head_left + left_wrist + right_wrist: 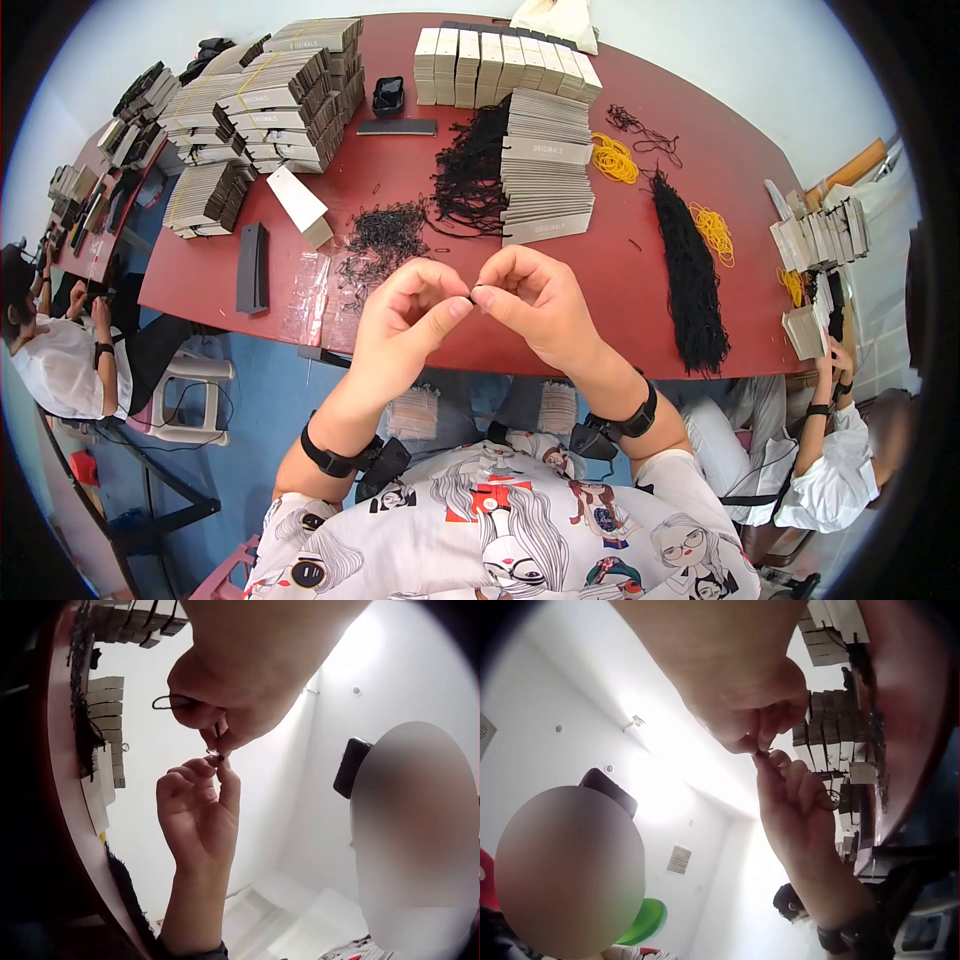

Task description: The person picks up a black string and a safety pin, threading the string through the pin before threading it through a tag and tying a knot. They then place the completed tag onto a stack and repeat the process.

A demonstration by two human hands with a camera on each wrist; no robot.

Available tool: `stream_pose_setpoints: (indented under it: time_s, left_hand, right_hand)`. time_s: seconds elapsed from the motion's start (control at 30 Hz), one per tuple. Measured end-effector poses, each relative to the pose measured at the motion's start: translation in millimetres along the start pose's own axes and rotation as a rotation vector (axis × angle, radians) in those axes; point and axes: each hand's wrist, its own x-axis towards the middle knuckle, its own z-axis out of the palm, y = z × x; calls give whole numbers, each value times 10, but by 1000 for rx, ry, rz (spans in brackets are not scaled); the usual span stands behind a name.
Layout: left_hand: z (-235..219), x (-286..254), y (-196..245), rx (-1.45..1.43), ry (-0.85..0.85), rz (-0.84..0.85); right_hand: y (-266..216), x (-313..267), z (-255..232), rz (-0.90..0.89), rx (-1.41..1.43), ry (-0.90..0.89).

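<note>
Before the person's chest, both hands meet at the fingertips above the table's near edge. The left hand (415,315) pinches a thin black cord (166,697), whose loop sticks out behind its fingers in the left wrist view. Thumb and forefinger of the right hand (545,312) pinch a tiny dark piece (474,294) right against the left fingertips; I cannot tell its kind, as the fingers mostly cover it. Just beyond the left hand lies a heap of small black pin-like pieces (385,240). A bundle of black cords (470,175) lies farther back.
Stacked grey tags (545,180) stand behind the hands, with more tag stacks (285,95) at the back left. On the right of the red table (620,300) lie a long black cord bundle (690,280) and yellow bands (613,158). Other people sit at both sides.
</note>
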Motion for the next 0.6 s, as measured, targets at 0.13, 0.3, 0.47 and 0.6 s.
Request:
stream_pose_setpoints:
  time_s: [0.13, 0.3, 0.47, 0.6]
  left_hand:
    - [129, -58, 132, 505, 170, 171]
    - [203, -54, 263, 773, 163, 229]
    - [181, -13, 217, 586, 99, 82]
    - [125, 4, 235, 155, 40, -172]
  right_hand:
    - [-10, -18, -16, 20, -19, -14]
    - [-18, -38, -22, 16, -60, -9]
    - [-70, -73, 30, -14, -91, 69]
    - [-76, -102, 56, -63, -134, 88]
